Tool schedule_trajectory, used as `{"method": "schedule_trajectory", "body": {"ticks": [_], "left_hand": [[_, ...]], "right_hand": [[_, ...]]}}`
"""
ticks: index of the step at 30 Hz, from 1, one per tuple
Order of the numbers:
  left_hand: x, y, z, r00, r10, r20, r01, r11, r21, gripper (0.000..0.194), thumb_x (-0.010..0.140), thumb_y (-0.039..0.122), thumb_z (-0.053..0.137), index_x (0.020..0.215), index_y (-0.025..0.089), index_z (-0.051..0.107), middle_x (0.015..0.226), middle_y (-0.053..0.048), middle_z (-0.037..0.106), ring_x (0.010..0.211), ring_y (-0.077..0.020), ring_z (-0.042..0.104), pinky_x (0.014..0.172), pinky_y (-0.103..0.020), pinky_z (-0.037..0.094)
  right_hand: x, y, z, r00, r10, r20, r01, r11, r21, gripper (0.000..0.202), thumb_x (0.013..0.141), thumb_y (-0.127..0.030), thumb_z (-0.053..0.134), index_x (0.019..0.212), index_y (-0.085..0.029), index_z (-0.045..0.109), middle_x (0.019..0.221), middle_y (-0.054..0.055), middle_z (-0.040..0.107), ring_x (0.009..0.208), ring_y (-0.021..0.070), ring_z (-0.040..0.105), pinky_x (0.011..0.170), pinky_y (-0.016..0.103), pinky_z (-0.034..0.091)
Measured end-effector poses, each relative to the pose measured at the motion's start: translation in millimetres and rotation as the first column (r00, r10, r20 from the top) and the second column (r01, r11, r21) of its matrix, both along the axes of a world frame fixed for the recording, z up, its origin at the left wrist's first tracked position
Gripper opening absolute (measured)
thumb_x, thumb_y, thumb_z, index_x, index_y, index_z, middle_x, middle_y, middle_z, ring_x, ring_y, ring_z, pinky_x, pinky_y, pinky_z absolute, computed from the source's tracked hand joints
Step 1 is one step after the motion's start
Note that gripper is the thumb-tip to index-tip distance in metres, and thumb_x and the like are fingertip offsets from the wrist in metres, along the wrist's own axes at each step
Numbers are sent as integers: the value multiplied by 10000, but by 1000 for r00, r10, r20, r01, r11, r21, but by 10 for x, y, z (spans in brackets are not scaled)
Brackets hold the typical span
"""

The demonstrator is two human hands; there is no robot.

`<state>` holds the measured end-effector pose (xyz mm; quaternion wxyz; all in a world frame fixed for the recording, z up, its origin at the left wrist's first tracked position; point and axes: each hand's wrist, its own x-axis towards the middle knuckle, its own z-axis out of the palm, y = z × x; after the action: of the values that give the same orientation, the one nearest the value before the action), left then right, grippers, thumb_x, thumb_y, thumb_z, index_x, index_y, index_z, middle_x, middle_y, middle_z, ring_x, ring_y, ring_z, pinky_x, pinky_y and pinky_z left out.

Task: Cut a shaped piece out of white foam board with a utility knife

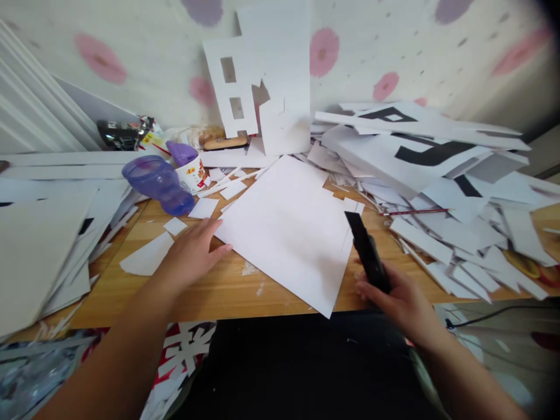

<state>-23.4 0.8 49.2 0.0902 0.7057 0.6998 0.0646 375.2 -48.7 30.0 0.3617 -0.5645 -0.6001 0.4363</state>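
Observation:
A large white sheet of card [289, 227] lies askew on the wooden table [210, 291], one corner reaching the front edge. My left hand [195, 251] is at its left corner, thumb and fingers apart, with nothing in the grasp. In my right hand [394, 291] is a black utility knife [370, 256], its dark blade pointing up and away, near the right edge of the sheet. Small white offcuts [203, 208] lie beyond my left hand, and a curved scrap [147, 255] rests beside my left wrist.
A translucent purple vase-like container [160, 181] and a paper cup [192, 174] stand at back left. Cut-out white card [286, 87] leans on the wall. Piled card scraps [464, 233] cover the right side, with a red pencil [415, 211] on them. Stacked sheets [39, 245] lie left.

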Motion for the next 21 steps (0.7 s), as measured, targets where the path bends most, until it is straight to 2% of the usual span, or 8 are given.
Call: {"method": "schedule_trajectory", "body": {"ticks": [2, 4, 8, 10, 12, 14, 16, 21], "left_hand": [[-39, 135, 31, 997, 15, 74, -14, 1000, -12, 657, 836, 488, 530, 1407, 171, 456, 1477, -143, 473, 1350, -352, 421, 1099, -471, 320], [-49, 258, 38, 991, 43, 126, -42, 999, -11, 642, 814, 479, 541, 1370, 161, 496, 1430, -154, 517, 1318, -354, 451, 1081, -455, 333], [-37, 456, 17, 975, 93, 202, -97, 995, 7, 603, 762, 514, 576, 1242, 152, 600, 1264, -179, 613, 1204, -370, 531, 997, -449, 389], [-26, 524, 23, 955, 134, 263, -142, 990, 14, 538, 704, 513, 632, 1115, 167, 661, 1169, -159, 653, 1161, -382, 544, 957, -440, 403], [-13, 560, 56, 919, 176, 353, -185, 983, -8, 434, 658, 512, 673, 936, 179, 699, 984, -114, 698, 1023, -359, 600, 846, -396, 448], [-2, 552, 106, 857, 216, 469, -213, 975, -60, 369, 633, 521, 697, 787, 186, 690, 768, -60, 685, 794, -296, 628, 666, -334, 459], [1, 494, 156, 759, 245, 603, -220, 968, -117, 373, 613, 528, 720, 747, 183, 678, 654, -29, 652, 625, -235, 592, 533, -290, 420], [-21, 190, 201, 435, 295, 851, -231, 950, -211, 472, 545, 530, 797, 822, 178, 648, 657, -24, 664, 522, -184, 570, 467, -265, 433]], "right_hand": [[-61, -35, -10, 998, -2, 58, 2, 1000, 1, 229, 781, -379, 691, 941, -216, 667, 812, 37, 649, 748, 213, 609, 665, 348, 519], [-130, -53, -9, 997, 28, 69, -28, 1000, -6, 190, 795, -376, 655, 884, -208, 655, 843, 45, 664, 803, 226, 617, 721, 363, 512], [-198, -46, -2, 996, 80, 40, -79, 997, -18, 191, 804, -357, 615, 914, -202, 634, 953, 67, 676, 901, 250, 630, 795, 389, 497], [-199, -40, -4, 996, 82, 34, -81, 997, -12, 195, 812, -347, 604, 937, -201, 633, 962, 65, 670, 915, 248, 627, 824, 394, 490], [-198, -44, -9, 998, 58, 24, -58, 998, -3, 237, 811, -343, 608, 999, -202, 636, 935, 53, 664, 900, 240, 628, 841, 397, 487], [-199, -55, -17, 1000, 16, 10, -16, 1000, 1, 281, 799, -353, 628, 1036, -204, 639, 902, 43, 660, 872, 235, 628, 837, 396, 490], [-194, -64, -37, 999, -26, -28, 26, 1000, -1, 276, 786, -374, 651, 1001, -200, 645, 865, 39, 655, 839, 231, 626, 807, 384, 500], [-105, -15, -130, 980, -179, -81, 180, 984, 2, 285, 747, -434, 698, 908, -209, 629, 781, 15, 626, 693, 195, 592, 663, 337, 494]]}}
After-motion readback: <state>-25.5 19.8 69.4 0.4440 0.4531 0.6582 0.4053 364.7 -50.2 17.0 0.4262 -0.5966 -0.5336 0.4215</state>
